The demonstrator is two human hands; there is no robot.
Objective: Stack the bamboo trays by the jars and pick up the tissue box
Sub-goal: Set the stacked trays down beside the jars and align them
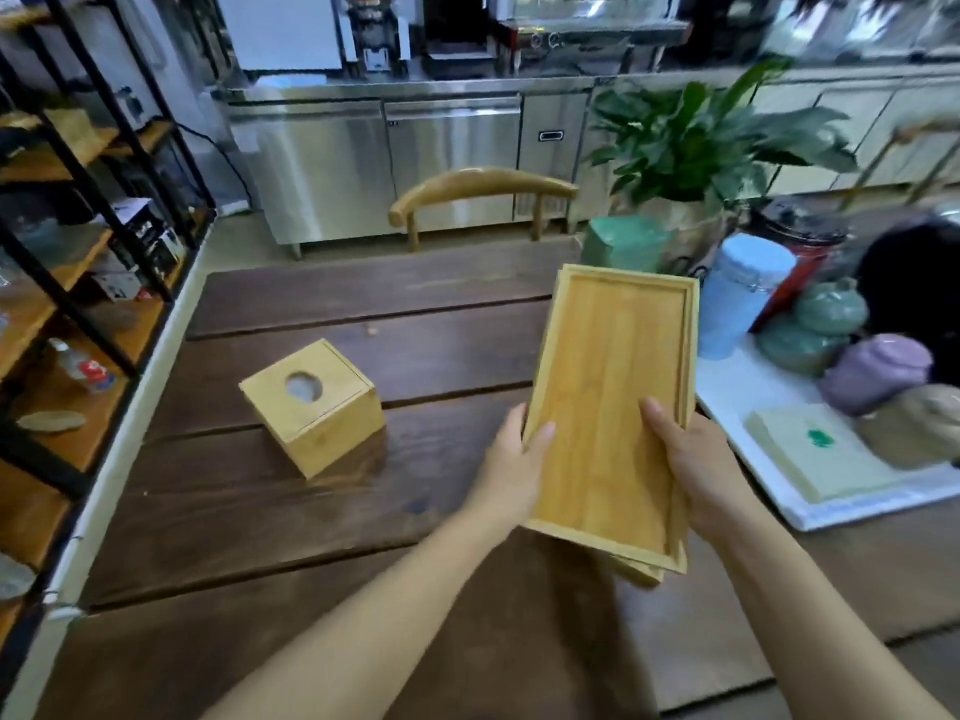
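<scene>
The bamboo trays (613, 402) are held above the table (311, 511), stacked at least two deep. The left hand (511, 470) is closed on the left edge, thumb on top; the right hand (698, 470) is clamped on the right edge likewise. The trays are judged light, stiff and smooth, so opposite long edges are the sound hold. Left of the left fingers, well apart, the tissue box (311, 405) rests on the table; it is judged rigid and light, best taken by opposite side walls. Beyond the right fingers the jars (831, 330) are grouped.
</scene>
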